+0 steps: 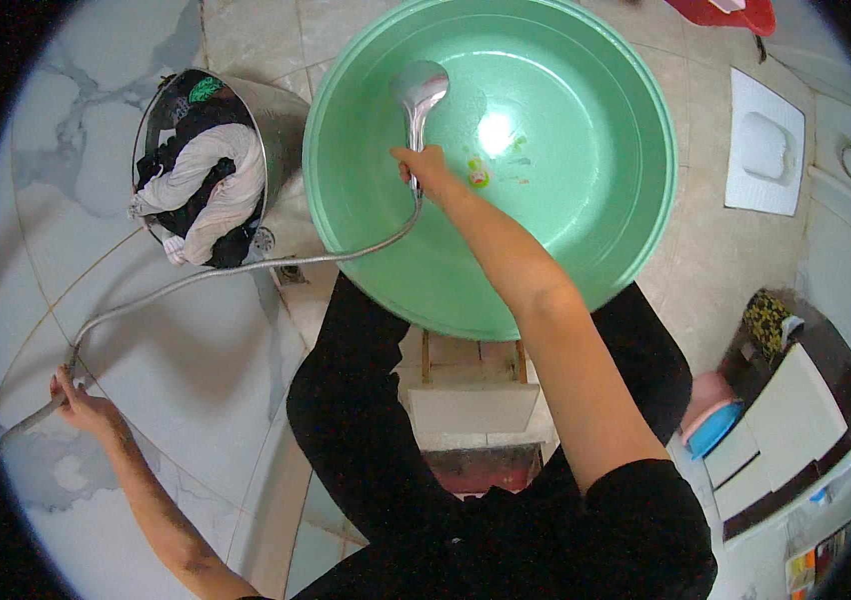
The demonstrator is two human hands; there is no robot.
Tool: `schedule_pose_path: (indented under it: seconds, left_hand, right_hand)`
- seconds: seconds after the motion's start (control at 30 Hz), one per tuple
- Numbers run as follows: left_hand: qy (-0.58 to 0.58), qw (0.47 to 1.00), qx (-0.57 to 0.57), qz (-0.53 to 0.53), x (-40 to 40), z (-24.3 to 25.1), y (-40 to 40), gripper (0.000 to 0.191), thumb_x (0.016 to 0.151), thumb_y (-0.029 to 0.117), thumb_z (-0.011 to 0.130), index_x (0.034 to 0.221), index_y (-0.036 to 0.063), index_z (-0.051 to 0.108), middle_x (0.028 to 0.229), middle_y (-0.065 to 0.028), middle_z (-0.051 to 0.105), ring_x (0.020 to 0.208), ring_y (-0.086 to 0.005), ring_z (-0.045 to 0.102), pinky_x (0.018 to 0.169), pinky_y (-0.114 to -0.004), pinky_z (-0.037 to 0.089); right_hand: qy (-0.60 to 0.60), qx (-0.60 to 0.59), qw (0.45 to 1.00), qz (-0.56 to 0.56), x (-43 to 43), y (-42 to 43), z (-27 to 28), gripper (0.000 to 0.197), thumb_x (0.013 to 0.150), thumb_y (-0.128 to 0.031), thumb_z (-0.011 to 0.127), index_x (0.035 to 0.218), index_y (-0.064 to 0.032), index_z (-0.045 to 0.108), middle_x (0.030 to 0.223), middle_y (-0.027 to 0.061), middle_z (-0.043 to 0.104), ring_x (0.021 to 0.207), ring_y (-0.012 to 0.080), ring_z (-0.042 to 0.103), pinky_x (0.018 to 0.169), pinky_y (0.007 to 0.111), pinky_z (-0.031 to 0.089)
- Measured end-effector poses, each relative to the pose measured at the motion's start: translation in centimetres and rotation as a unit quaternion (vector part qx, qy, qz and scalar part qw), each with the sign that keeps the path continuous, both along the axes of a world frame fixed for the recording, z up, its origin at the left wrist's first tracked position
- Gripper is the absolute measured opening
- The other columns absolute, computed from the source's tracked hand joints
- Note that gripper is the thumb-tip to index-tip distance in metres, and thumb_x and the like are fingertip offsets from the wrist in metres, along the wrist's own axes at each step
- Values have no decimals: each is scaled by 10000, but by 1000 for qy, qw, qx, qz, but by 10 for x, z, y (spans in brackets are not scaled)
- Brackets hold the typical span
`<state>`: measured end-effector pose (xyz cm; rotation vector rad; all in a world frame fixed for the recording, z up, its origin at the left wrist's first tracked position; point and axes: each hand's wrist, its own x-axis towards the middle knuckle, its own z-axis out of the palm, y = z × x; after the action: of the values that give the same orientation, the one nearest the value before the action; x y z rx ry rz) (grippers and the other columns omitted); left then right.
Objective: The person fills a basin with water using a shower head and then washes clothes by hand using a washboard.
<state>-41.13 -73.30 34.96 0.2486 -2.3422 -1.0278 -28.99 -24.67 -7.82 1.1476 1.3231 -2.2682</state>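
Over a large green plastic basin (pixel 620 150), my right hand (pixel 425 166) grips the chrome handle of a handheld shower head (pixel 421 82). A metal shower hose (pixel 245 265) curves from the handle across the basin's rim to the left. My left hand (pixel 80 401) is closed around that hose at the lower left, beside the marble-look tiles. A metal bucket (pixel 275 120) lies tilted left of the basin, with dark clothes and a twisted whitish cloth (pixel 204 180) in its mouth. No water is plainly visible coming from the shower head.
My knees flank the basin's near edge. A floor drain (pixel 263 238) lies beside the bucket. At right are a white squat toilet (pixel 765 146), a pink basin (pixel 707 401), a blue basin (pixel 716 429) and a white cabinet (pixel 793 412). A red container (pixel 755 15) stands at the upper right.
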Motion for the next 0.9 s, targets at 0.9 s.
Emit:
schedule_pose_path:
  seconds: [0.9]
  left_hand:
    - [-161, 891, 393, -159, 2, -88, 85, 410, 825, 149, 495, 1214, 26, 466, 1180, -88, 526, 1173, -238, 428, 1029, -446, 249]
  right_hand:
    - [59, 0, 990, 127, 13, -34, -99, 324, 660, -272, 713, 837, -27, 596, 731, 54, 603, 623, 152, 545, 579, 304, 435]
